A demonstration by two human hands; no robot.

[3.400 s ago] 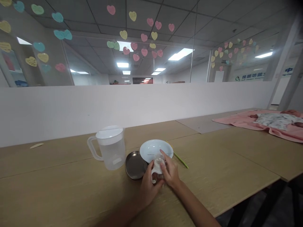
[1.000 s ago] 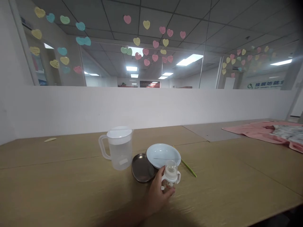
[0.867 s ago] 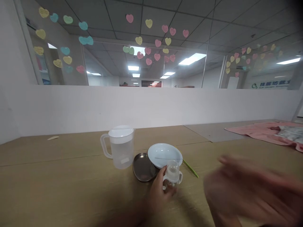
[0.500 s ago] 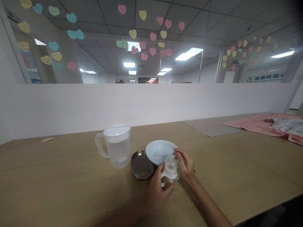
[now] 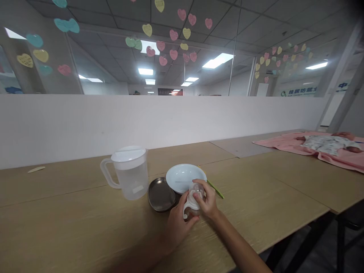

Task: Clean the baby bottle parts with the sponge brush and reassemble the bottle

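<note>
A small baby bottle [image 5: 192, 204] with a white collar, side handles and a clear domed cap is between my hands, above the table. Curled around its lower body and handle, my left hand [image 5: 176, 223] supports it from the left. My right hand [image 5: 209, 203] closes on the clear cap, thumb in front and fingers over the top. Just behind are a pale blue-white bowl [image 5: 176, 175] and a dark metal tray [image 5: 161, 195]. What lies inside the bottle is hard to make out.
A lidded clear plastic pitcher [image 5: 132, 178] stands left of the tray. Right of the bowl lies a yellow-green stick [image 5: 216, 190]. Far right, a baby-like figure in patterned clothes [image 5: 325, 145] rests on a pink blanket [image 5: 273, 141]. A white wall [image 5: 113, 121] runs behind the table.
My right hand has come in from beside the cap and now wraps over it. The bottle tilts somewhat more, and the view has turned to the right.
</note>
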